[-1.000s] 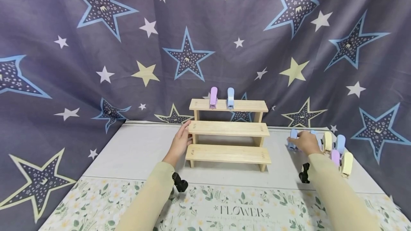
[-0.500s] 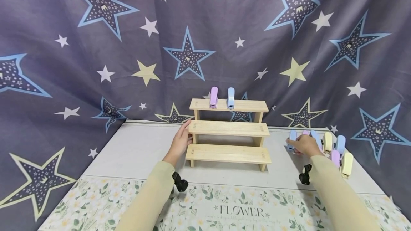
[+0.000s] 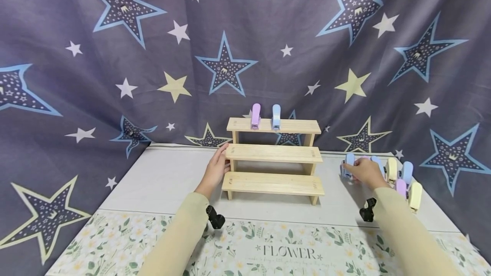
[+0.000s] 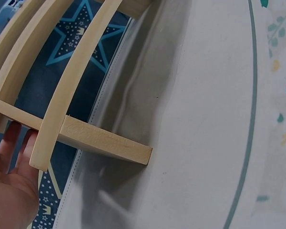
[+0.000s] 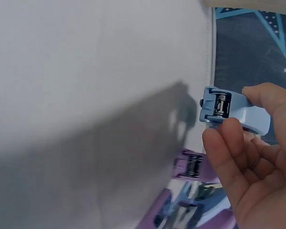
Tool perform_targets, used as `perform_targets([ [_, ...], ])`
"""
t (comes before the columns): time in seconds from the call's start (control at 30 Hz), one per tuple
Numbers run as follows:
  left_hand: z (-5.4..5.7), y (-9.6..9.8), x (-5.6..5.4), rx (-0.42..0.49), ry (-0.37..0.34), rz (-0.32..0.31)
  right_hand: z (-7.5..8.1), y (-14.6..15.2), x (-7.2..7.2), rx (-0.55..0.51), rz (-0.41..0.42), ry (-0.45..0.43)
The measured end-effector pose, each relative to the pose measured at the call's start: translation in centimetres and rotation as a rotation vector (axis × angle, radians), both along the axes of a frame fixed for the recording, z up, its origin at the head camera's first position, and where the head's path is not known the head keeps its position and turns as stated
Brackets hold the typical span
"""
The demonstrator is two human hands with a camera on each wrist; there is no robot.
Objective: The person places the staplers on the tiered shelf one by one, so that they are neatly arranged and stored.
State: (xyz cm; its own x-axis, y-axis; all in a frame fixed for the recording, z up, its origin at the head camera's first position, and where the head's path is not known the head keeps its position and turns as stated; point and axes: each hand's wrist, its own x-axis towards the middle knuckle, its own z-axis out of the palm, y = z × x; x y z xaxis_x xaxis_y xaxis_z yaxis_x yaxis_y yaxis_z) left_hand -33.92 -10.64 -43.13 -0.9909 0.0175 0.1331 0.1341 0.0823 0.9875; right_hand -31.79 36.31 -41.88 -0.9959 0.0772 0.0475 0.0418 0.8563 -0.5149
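In the head view, a three-tier wooden display shelf (image 3: 273, 153) stands at the middle of the table. My left hand (image 3: 213, 173) holds its left end at the middle tier; in the left wrist view the fingers (image 4: 25, 155) lie against the side piece, their tips hidden. My right hand (image 3: 367, 172) pinches a light blue mini stapler (image 5: 245, 112) between thumb and fingers, at the left of a group of staplers. Just beside it is a purple stapler (image 5: 190, 164), partly hidden by the hand. On the top tier stand a purple stapler (image 3: 255, 116) and a blue stapler (image 3: 276, 117).
Right of my right hand stand more staplers, including a yellow one (image 3: 391, 169), a blue one (image 3: 407, 171), a purple one (image 3: 400, 187) and another yellow one (image 3: 415, 197). A floral mat (image 3: 284, 233) covers the near table; a star-patterned curtain (image 3: 172, 110) hangs behind.
My right hand has shifted slightly left with the blue stapler, leaving a little more of the staplers behind it visible. The left hand and the shelf have stayed in place.
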Motion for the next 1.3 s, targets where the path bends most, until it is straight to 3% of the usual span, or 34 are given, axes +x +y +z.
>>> perform_targets([
  [0.3, 0.0, -0.2, -0.1, -0.001, 0.002, -0.008, 2.6, -0.9, 0.2, 0.004, -0.016, 0.188],
  [0.43, 0.1, -0.2, -0.1, -0.006, 0.002, -0.006, 4.2, -1.5, 0.2, 0.003, -0.038, 0.314],
  [0.53, 0.1, -0.1, -0.1, -0.011, -0.001, -0.007, 5.7, -2.2, 0.3, -0.015, -0.041, 0.361],
  [0.83, -0.1, -0.2, -0.1, -0.008, -0.009, -0.003, 9.3, -5.8, 0.0, -0.089, 0.011, 0.425],
  [1.3, -0.1, -0.1, 0.0, 0.001, -0.005, -0.004, 11.0, -11.6, -2.7, -0.143, 0.061, 0.513],
])
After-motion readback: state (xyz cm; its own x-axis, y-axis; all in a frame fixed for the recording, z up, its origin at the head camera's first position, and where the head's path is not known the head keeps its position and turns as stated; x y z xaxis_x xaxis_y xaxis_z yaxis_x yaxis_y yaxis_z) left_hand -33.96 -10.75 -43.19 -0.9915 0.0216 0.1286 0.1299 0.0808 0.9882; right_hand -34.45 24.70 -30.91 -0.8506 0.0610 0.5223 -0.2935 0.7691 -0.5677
